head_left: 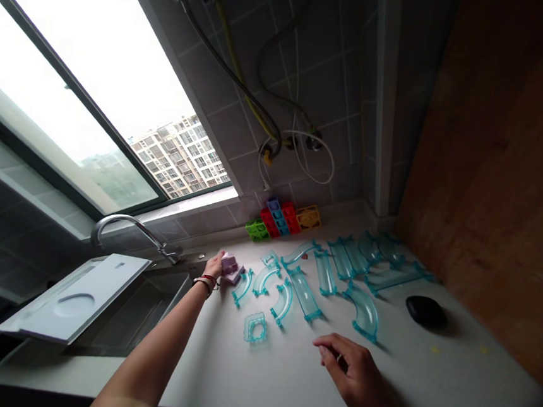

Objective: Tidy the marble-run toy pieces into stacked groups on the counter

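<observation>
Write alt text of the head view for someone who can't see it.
A person's left hand touches lilac pieces beside the sink; the right hand is over the white counter, near translucent teal pieces, straight and curved. Colourful blocks sit behind.

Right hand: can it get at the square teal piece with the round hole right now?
Probably yes. Only bare counter shows between the right hand and the square teal piece; the nearest curved teal track lies just beyond that path.
</observation>
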